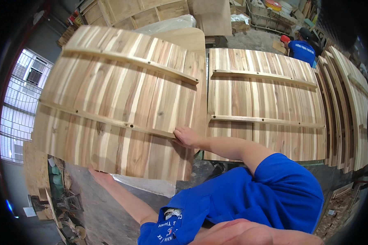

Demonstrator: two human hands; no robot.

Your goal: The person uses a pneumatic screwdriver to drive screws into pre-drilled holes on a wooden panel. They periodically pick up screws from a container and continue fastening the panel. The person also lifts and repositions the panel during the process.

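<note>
A large striped wooden panel (pixel 122 102) made of joined strips lies tilted at the left, with two crosswise battens on its upper face. My right hand (pixel 187 136) is closed around the right end of the nearer batten (pixel 151 130). At the panel's near edge is my left hand (pixel 102 177), its fingers curled up against the edge and partly hidden beneath it. To the right, a second panel (pixel 270 98) of the same kind lies flat, also with two battens and dark holes in them. The two panels sit side by side with a narrow gap.
Several more panels (pixel 343 106) stand on edge at the right. A plain board (pixel 196 41) shows behind the left panel. A person in a blue shirt (pixel 301 50) and dark cap works at the back right beside a red object (pixel 285 38). A barred window (pixel 22 102) is at left.
</note>
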